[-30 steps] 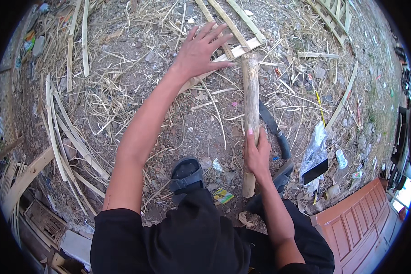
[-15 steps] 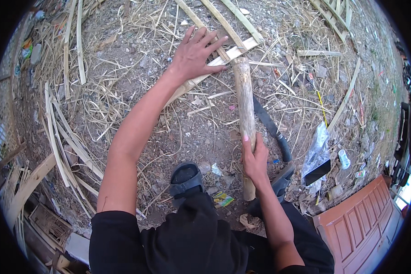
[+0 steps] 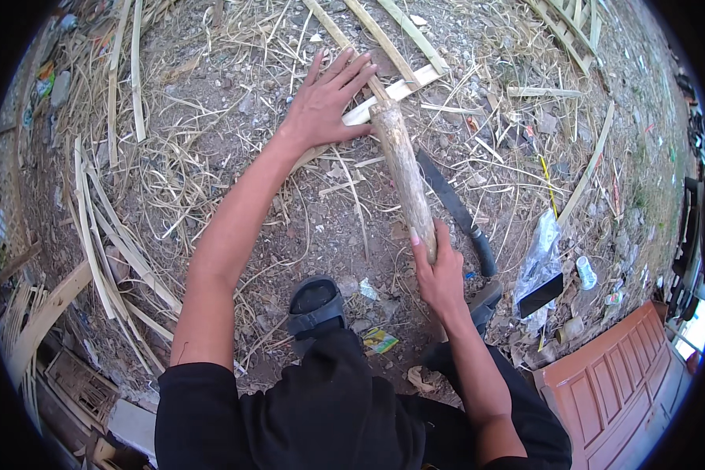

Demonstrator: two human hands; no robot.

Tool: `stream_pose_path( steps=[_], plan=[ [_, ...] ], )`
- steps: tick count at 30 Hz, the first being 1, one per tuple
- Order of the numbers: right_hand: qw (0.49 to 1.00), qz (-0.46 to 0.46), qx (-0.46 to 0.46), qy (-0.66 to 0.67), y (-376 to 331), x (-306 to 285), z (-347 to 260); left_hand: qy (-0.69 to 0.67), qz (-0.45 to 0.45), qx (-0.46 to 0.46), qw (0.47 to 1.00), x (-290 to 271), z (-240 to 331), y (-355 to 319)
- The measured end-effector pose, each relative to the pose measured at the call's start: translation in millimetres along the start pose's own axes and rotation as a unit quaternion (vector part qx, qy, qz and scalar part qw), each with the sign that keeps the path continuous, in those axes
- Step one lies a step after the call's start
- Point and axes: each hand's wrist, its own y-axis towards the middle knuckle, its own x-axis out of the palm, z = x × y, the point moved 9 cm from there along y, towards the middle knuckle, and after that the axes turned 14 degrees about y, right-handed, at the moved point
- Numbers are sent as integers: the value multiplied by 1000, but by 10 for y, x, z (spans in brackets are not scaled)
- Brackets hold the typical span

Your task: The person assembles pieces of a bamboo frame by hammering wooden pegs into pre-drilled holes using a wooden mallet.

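The right hand (image 3: 439, 274) had its grip wrapped round the near part of a wooden club (image 3: 405, 168), whose long axis ran far and slightly left. The pale crosswise slat (image 3: 403, 88) lay far and left of that grip, slanting from near left to far right; the club's far end met its near edge in view, contact uncertain. The left hand (image 3: 317, 108), nearer the slat, was spread palm down over it, grasping nothing. A machete (image 3: 450, 196) lay just right of the club; littered soil (image 3: 333, 227) stretched left.
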Motion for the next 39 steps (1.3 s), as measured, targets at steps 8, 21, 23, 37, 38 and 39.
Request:
stream_pose_path(
  steps=[8, 21, 23, 37, 38, 39],
  plan=[
    [999, -29, 40, -11, 71, 12, 47, -58, 5, -30, 998, 24, 5, 24],
    [998, -26, 63, -15, 66, 24, 72, -56, 5, -28, 998, 36, 10, 22],
    [998, -26, 59, -14, 73, 22, 65, -55, 4, -28, 998, 35, 4, 23],
    [998, -25, 64, -4, 71, 18, 76, -30, -7, -22, 999, 21, 13, 24],
    [998, -24, 64, -5, 79, 23, 61, -28, -7, -23, 999, 25, 0, 18],
    [998, -21, 66, -7, 77, 20, 58, -30, -2, -23, 999, 23, 3, 20]
  ],
)
